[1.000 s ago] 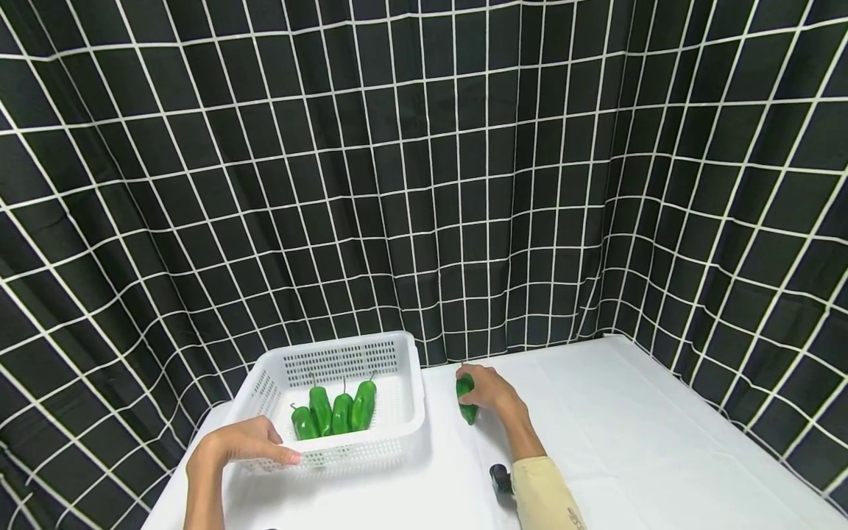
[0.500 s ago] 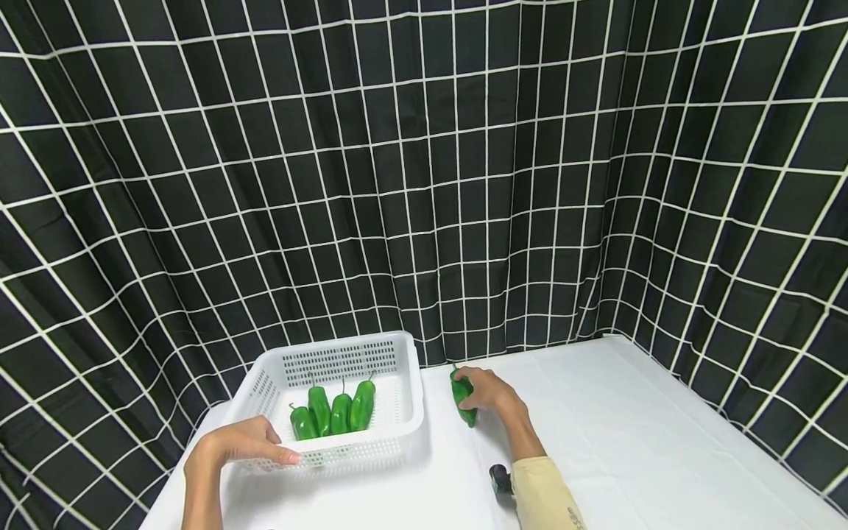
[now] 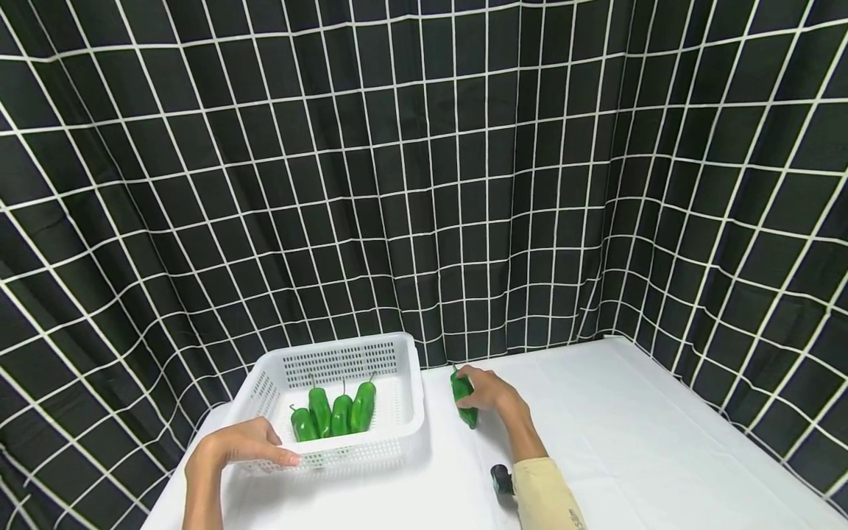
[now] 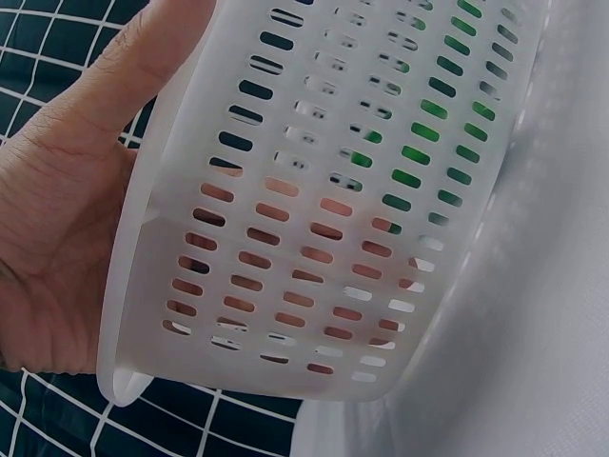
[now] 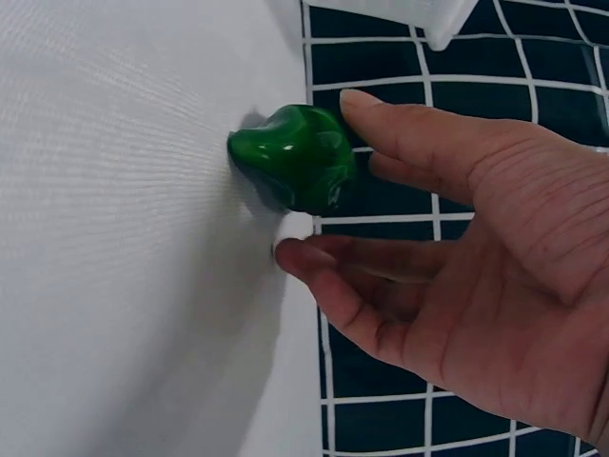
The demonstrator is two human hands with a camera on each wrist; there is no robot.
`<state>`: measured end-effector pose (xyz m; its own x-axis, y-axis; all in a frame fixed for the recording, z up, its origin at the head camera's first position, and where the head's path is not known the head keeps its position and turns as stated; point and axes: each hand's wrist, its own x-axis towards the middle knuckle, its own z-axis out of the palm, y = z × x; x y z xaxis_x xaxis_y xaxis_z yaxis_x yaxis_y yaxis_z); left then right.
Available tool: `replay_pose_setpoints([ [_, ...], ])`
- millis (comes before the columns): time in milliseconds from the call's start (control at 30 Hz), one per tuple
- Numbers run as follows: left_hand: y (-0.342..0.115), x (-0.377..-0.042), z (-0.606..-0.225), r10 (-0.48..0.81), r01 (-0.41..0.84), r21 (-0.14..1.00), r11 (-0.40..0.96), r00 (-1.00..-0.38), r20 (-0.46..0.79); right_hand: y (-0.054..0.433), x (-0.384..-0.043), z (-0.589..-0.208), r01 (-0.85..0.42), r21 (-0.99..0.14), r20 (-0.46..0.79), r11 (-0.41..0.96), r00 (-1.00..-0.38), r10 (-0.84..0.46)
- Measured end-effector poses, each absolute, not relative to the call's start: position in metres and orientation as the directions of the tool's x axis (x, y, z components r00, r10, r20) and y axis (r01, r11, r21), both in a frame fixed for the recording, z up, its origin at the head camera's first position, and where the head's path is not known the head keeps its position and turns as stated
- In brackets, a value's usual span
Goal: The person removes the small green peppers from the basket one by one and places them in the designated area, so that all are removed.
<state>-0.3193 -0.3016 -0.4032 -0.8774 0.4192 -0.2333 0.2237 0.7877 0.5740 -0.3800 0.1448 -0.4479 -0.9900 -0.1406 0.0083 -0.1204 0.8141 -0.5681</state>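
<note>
My left hand [image 3: 245, 443] grips the near left rim of a white plastic basket [image 3: 416, 397]. Its thumb lies outside; in the left wrist view, fingers show through the slots of the basket wall [image 4: 314, 124]. Several green peppers [image 3: 363, 405] lie side by side inside, stems pointing away. To the basket's right, one more green pepper [image 3: 461, 386] lies on the white table, stem toward the back. My right hand [image 3: 489, 390] is over it, thumb and fingers on either side. In the right wrist view, a gap shows between the curved fingers [image 5: 328, 286] and the pepper [image 5: 295, 152].
A white cloth covers the table [image 3: 609, 427]. Behind and beside it hangs a black curtain [image 3: 477, 221] with a white grid. A small black device [image 3: 501, 480] sits by the right sleeve [image 3: 546, 493].
The pepper by my right hand has shifted slightly left and toward me at its stem end, more of it now showing. The left hand and basket have hardly moved.
</note>
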Motion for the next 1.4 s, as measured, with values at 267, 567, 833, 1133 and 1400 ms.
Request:
replay_pose_setpoints([
  [267,-0.302,-0.321,-0.404,0.435,0.243,0.575,0.781,-0.873,-0.223,0.13,-0.376,-0.427,-0.201,-0.558,0.166,0.805,-0.978,-0.128],
  [567,-0.302,-0.323,-0.402,0.441,0.246,0.582,0.775,-0.87,-0.219,0.077,-0.362,-0.409,-0.407,-0.474,0.508,0.781,-0.851,-0.135],
  [833,-0.299,-0.326,-0.403,0.444,0.245,0.589,0.77,-0.869,-0.219,0.042,-0.354,-0.405,-0.525,-0.439,0.592,0.729,-0.779,-0.206],
  [1133,-0.289,-0.328,-0.406,0.448,0.243,0.605,0.758,-0.869,-0.212,0.009,-0.35,-0.418,-0.591,-0.433,0.479,0.681,-0.791,-0.382],
  [1400,-0.291,-0.325,-0.406,0.435,0.239,0.589,0.772,-0.875,-0.215,-0.005,-0.351,-0.426,-0.519,-0.394,0.265,0.758,-0.854,-0.447],
])
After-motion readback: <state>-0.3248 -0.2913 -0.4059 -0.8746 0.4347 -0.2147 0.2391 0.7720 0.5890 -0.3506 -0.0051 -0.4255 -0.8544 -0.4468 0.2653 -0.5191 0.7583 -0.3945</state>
